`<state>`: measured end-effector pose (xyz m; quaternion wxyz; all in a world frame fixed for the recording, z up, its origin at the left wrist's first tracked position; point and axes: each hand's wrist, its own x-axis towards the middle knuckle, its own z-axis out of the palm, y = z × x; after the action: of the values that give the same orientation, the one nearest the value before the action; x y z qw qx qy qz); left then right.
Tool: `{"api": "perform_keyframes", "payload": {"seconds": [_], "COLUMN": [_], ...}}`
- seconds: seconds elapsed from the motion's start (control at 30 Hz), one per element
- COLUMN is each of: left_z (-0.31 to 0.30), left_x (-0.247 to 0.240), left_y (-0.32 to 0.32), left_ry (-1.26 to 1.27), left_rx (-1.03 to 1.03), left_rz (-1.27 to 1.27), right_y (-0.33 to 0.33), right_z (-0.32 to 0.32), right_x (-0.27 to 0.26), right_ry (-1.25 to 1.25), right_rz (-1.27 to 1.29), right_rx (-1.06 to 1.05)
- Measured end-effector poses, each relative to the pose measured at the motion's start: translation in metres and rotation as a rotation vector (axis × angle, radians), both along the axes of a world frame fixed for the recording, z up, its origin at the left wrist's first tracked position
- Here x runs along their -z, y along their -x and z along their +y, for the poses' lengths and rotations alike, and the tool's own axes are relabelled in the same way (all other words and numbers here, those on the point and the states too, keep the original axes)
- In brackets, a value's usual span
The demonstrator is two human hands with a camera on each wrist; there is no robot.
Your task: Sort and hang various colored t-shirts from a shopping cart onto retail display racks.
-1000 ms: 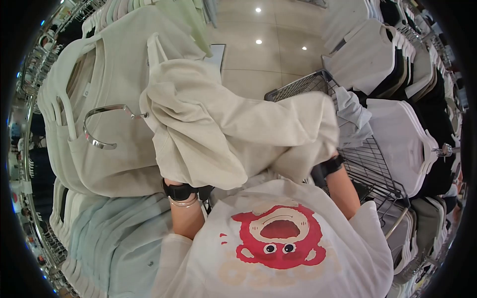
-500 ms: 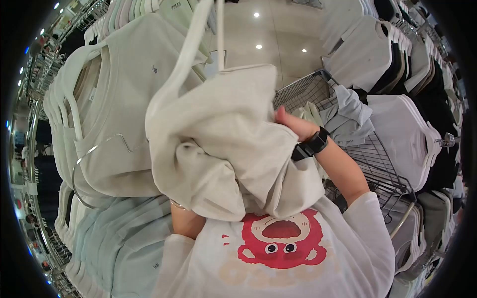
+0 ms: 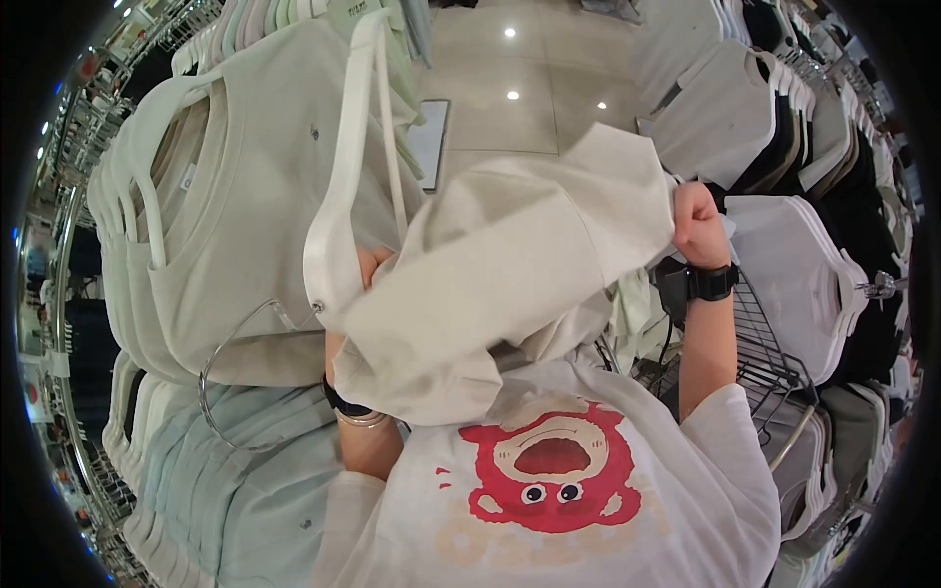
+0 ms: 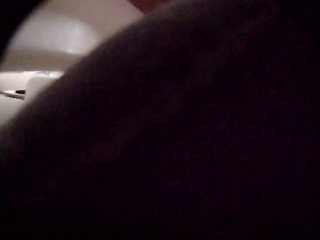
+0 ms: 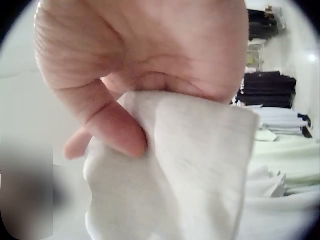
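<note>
A beige shirt [image 3: 510, 265] hangs bunched in front of me in the head view. My right hand [image 3: 701, 227] pinches one corner of it out to the right; in the right wrist view, the thumb [image 5: 120, 132] presses the cloth against the fingers. A white clothes hanger [image 3: 341, 196] stands tilted on its end at the left, its metal hook [image 3: 206, 377] pointing left and down. My left hand [image 3: 372, 263] grips the hanger near its middle, mostly hidden behind the hanger and the cloth. Dark fabric or shadow fills most of the left wrist view.
Beige shirts [image 3: 255, 176] and pale blue shirts [image 3: 225, 480] hang on a rack at the left. To the right stands a wire shopping cart [image 3: 765, 338] with a pale green garment [image 3: 637, 318] by it. White shirts [image 3: 784, 265] hang beyond the cart.
My right hand has come out from behind the cloth and moved right, stretching the beige shirt sideways. The hanger has swung more upright, with less of it covered by cloth.
</note>
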<state>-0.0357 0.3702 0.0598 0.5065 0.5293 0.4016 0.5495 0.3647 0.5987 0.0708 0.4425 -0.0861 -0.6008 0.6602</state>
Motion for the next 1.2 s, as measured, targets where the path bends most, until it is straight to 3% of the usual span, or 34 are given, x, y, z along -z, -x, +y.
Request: {"api": "perform_keyframes", "payload": {"seconds": [0.03, 0.1, 0.13, 0.2, 0.23, 0.27, 0.3, 0.33, 0.37, 0.4, 0.47, 0.5, 0.6, 0.63, 0.67, 0.73, 0.87, 0.93, 1.07, 1.1, 1.13, 1.17, 1.2], "left_z": [-0.012, -0.022, -0.022, -0.011, 0.068, 0.087, 0.099, 0.11, 0.119, 0.118, 0.107, 0.106, 0.1, 0.099, 0.097, 0.087, 0.072, 0.06, 0.048, 0.047, 0.045, 0.039, 0.035], "left_x": [0.002, 0.006, 0.01, 0.018, 0.014, 0.014, 0.014, 0.013, 0.011, 0.011, 0.006, 0.003, -0.01, -0.007, -0.009, -0.007, -0.007, -0.01, 0.013, 0.012, 0.011, 0.01, 0.013], "left_y": [-0.001, 0.006, 0.009, 0.003, -0.021, -0.034, -0.044, -0.057, -0.072, -0.081, -0.092, -0.096, -0.109, -0.107, -0.115, -0.121, -0.128, -0.136, -0.137, -0.139, -0.143, -0.145, -0.141], "left_ry": [-0.002, -0.001, -0.001, 0.004, 0.006, 0.01, 0.007, 0.001, -0.003, -0.009, 0.146, 0.135, 0.06, 0.008, -0.001, 0.141, 0.155, 0.329, 0.276, 0.169, 0.054, 0.144, 0.126], "left_rx": [-0.003, 0.005, 0.022, 0.096, 0.151, 0.209, 0.263, 0.311, 0.351, 0.391, 0.434, 0.479, 0.601, 0.655, 0.626, 0.648, 0.786, 0.858, 0.912, 0.903, 0.887, 0.836, 0.847], "left_rz": [0.003, -0.004, -0.019, -0.064, -0.088, -0.107, -0.12, -0.128, -0.134, -0.149, 0.009, 0.074, 0.171, 0.364, 0.194, 0.104, 0.08, -0.057, 0.005, 0.135, 0.263, 0.167, 0.176], "right_y": [-0.002, -0.01, -0.006, 0.009, 0.016, 0.027, 0.041, 0.056, 0.062, 0.071, 0.084, 0.088, 0.087, 0.088, 0.089, 0.09, 0.087, 0.084, 0.066, 0.07, 0.085, 0.085, 0.079], "right_z": [-0.004, -0.017, -0.021, -0.038, -0.048, -0.064, -0.075, -0.091, -0.099, -0.11, -0.128, -0.133, -0.154, -0.161, -0.17, -0.192, -0.247, -0.269, -0.302, -0.319, -0.334, -0.346, -0.353], "right_x": [-0.005, -0.021, -0.014, -0.003, -0.001, -0.005, -0.014, -0.037, -0.035, -0.041, -0.036, -0.026, -0.019, -0.016, -0.016, -0.015, -0.012, -0.024, -0.123, -0.143, -0.168, -0.184, -0.2], "right_ry": [-0.002, -0.047, -0.062, -0.258, -0.438, -0.567, -0.487, -0.338, -0.246, -0.183, -0.217, -0.298, -0.26, -0.304, -0.294, -0.266, -0.276, -0.258, -0.533, -0.651, -0.719, -0.723, -0.978], "right_rz": [-0.004, -0.651, -0.746, -1.012, -1.155, -1.283, -1.194, -1.108, -0.791, -0.697, -0.711, -0.671, -0.75, -0.722, -0.714, -0.946, -1.147, -1.161, -1.13, -1.086, -1.145, -1.159, -1.333], "right_rx": [0.003, 0.139, 0.156, 0.405, 0.509, 0.671, 0.758, 0.711, 0.567, 0.453, 0.379, 0.491, 0.523, 0.616, 0.624, 0.728, 0.967, 1.026, 1.346, 1.47, 1.684, 1.778, 1.832]}}
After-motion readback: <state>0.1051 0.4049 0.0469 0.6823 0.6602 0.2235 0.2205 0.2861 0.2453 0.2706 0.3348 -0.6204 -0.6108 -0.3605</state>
